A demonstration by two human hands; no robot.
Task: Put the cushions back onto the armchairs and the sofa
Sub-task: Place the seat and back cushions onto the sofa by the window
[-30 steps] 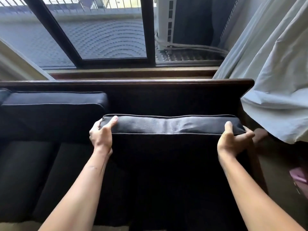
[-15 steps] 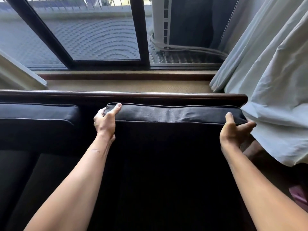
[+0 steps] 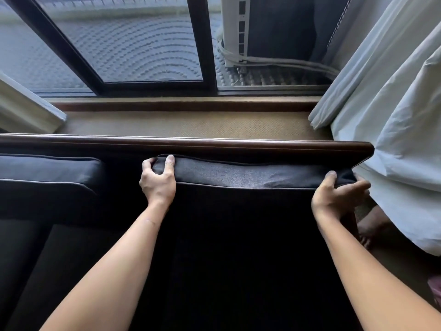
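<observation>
A dark back cushion (image 3: 250, 174) with pale piping stands upright at the right end of the sofa, its top edge just under the dark wooden back rail (image 3: 214, 143). My left hand (image 3: 157, 180) grips its top left corner, thumb over the top. My right hand (image 3: 338, 195) holds its top right corner. A second dark back cushion (image 3: 47, 173) stands in place at the left against the same rail. The dark seat (image 3: 59, 254) below is in deep shadow.
A pale curtain (image 3: 393, 130) hangs at the right, brushing the sofa's end. Behind the rail runs a strip of tan carpet (image 3: 191, 124), then a dark-framed window (image 3: 205, 44) with an outdoor white unit (image 3: 236, 32). A pink object (image 3: 435, 287) lies at the right edge.
Both hands have pushed the cushion back and up against the sofa's back rail; its top edge now sits just below the rail. My view has moved closer and further over the sofa.
</observation>
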